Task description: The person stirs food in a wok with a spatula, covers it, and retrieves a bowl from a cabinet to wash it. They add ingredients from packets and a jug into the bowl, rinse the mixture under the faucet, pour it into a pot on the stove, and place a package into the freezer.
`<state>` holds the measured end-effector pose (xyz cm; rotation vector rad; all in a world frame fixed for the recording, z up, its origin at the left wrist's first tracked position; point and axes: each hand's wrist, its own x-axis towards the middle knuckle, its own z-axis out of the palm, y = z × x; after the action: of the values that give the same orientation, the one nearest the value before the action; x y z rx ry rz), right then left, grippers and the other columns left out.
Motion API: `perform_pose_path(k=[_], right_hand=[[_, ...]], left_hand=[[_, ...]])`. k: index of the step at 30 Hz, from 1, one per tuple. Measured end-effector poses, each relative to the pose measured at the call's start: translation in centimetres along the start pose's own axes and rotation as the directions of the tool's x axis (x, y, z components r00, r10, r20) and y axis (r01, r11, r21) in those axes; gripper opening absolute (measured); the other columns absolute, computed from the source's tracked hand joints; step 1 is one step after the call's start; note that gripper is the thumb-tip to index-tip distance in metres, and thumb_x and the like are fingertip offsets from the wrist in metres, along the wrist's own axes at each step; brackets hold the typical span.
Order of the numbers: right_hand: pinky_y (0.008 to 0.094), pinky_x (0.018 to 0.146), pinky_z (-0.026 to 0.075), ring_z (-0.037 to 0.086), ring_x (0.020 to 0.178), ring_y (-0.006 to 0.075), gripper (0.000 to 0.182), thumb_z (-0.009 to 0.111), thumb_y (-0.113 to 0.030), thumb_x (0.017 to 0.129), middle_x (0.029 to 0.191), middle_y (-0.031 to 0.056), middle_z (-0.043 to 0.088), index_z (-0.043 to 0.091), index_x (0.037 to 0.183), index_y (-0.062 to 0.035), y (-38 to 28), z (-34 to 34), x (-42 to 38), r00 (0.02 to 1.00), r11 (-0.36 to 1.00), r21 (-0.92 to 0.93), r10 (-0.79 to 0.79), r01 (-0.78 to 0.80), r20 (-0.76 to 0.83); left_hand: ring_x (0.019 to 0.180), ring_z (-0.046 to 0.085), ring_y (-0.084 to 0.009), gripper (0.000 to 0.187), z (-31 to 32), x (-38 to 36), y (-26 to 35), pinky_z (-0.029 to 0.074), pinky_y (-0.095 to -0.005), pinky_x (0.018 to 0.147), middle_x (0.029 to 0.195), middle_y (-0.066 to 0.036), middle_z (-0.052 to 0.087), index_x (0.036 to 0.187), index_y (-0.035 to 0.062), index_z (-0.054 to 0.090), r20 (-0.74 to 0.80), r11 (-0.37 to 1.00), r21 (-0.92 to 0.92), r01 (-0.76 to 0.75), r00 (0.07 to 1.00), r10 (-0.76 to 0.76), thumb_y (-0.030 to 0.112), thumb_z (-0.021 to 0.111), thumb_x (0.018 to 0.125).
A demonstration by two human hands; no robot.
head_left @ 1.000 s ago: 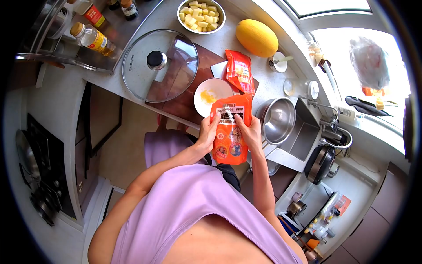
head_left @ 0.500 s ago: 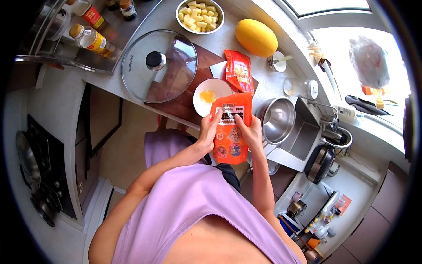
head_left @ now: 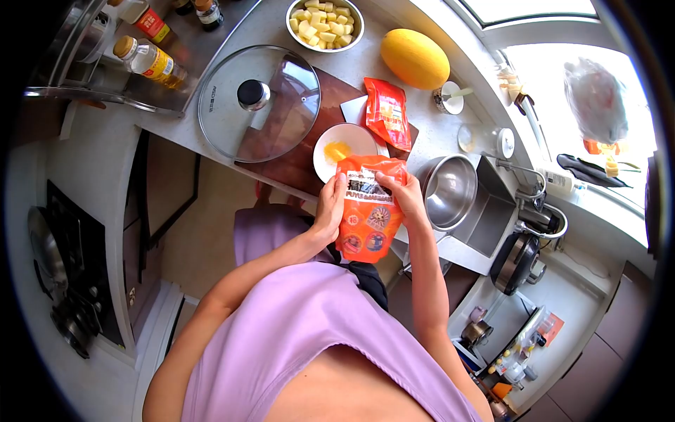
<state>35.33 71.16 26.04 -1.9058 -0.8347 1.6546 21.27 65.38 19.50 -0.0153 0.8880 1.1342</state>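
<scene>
An orange pouch (head_left: 362, 228) with printed pictures hangs upright between my hands at the counter's edge. My left hand (head_left: 330, 209) grips its left side near the top. On the upper right, my right hand (head_left: 406, 197) holds it with the thumb across the front. Just beyond the pouch is a white bowl (head_left: 325, 158) with something yellow at its bottom, partly covered by the pouch. A second red-orange pouch (head_left: 387, 116) lies behind the bowl, on a brown cutting board (head_left: 285, 165).
A glass lid (head_left: 221, 105) lies left on the board and counter. Behind are a bowl of pale cubes (head_left: 325, 28) and a yellow melon (head_left: 415, 58). To the right, a steel bowl (head_left: 450, 193) stands beside the sink (head_left: 492, 211). Bottles (head_left: 158, 67) stand at upper left.
The pouch's top now looks wider and crumpled, its upper part tipped and its printing foreshortened. My right hand has shifted slightly right. The whole view has moved a little.
</scene>
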Motion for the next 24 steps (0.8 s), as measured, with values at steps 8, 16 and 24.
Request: perform_pose_path(k=[8, 16, 24], right_hand=[[0.0239, 0.062, 0.051, 0.063, 0.071, 0.0087, 0.024, 0.072, -0.016, 0.082, 0.086, 0.006, 0.068, 0.066, 0.097, 0.0017, 0.6, 0.7, -0.1, 0.997, 0.997, -0.028, -0.077, 0.077, 0.008], [0.0239, 0.063, 0.05, 0.062, 0.071, 0.0083, 0.023, 0.071, -0.014, 0.082, 0.085, 0.0049, 0.068, 0.065, 0.097, 0.003, 0.6, 1.2, -0.1, 0.987, 0.987, -0.016, -0.159, 0.16, 0.037], [0.025, 0.066, 0.051, 0.063, 0.074, 0.0091, 0.028, 0.073, -0.017, 0.081, 0.089, 0.0052, 0.068, 0.064, 0.1, 0.0015, 1.3, 1.0, 0.6, 0.988, 0.988, -0.055, -0.137, 0.141, 0.067]], left_hand=[[0.09, 0.055, -0.0091, 0.034, -0.1, 0.7, -0.6, 0.046, -0.0266, 0.081, 0.102, -0.004, 0.059, 0.113, 0.0011, 0.052, 0.008, 0.996, 0.068, 0.061, 0.998, -0.061, 0.03, 0.037, 0.102], [0.093, 0.053, -0.0087, 0.034, -0.3, 0.8, -0.9, 0.046, -0.0267, 0.082, 0.104, -0.004, 0.058, 0.113, 0.0017, 0.052, 0.012, 0.998, 0.063, 0.014, 1.0, -0.015, 0.03, 0.036, 0.102], [0.091, 0.055, -0.011, 0.03, 0.2, 1.1, -0.5, 0.046, -0.0284, 0.08, 0.104, -0.006, 0.06, 0.112, 0.001, 0.051, -0.002, 0.982, 0.171, -0.073, 0.997, 0.074, 0.026, 0.039, 0.101]])
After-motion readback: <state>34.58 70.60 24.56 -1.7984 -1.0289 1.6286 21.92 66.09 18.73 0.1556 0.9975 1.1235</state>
